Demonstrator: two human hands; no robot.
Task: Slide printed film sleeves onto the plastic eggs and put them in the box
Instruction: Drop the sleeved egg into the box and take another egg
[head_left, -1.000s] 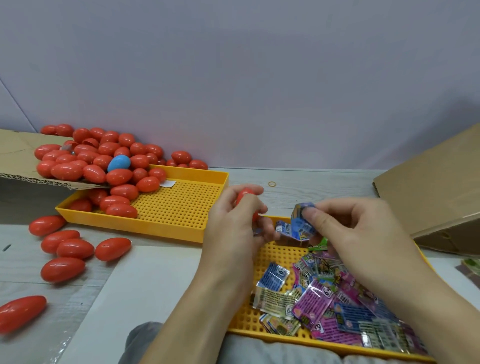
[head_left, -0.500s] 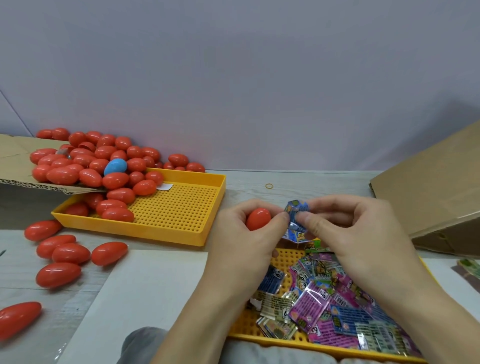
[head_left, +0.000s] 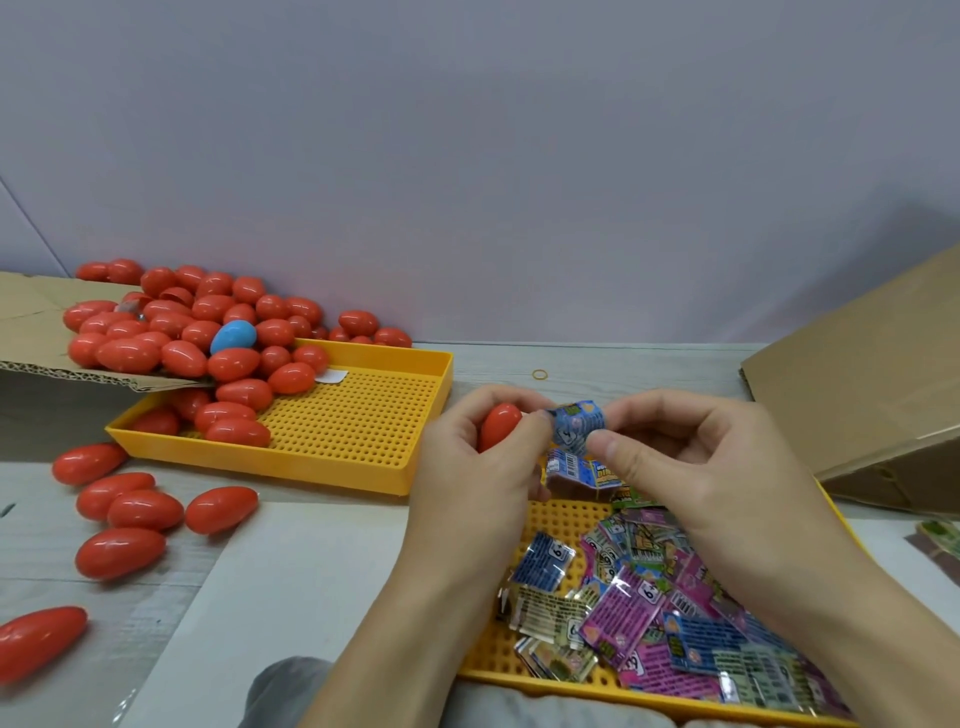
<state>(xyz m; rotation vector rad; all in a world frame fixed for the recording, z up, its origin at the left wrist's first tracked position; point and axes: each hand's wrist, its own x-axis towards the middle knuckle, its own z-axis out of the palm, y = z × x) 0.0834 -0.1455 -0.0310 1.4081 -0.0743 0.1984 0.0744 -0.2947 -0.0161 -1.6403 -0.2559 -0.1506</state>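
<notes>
Egg (head_left: 498, 425) L hand, sleeve (head_left: 576, 427) R.

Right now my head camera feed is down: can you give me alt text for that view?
A left hand grips a red plastic egg while the right hand pinches an opened blue printed sleeve at its tip, above a yellow tray of flat sleeves. To the left, red eggs and one blue egg spill from a cardboard flap into another yellow tray; a cardboard box stands right.
</notes>
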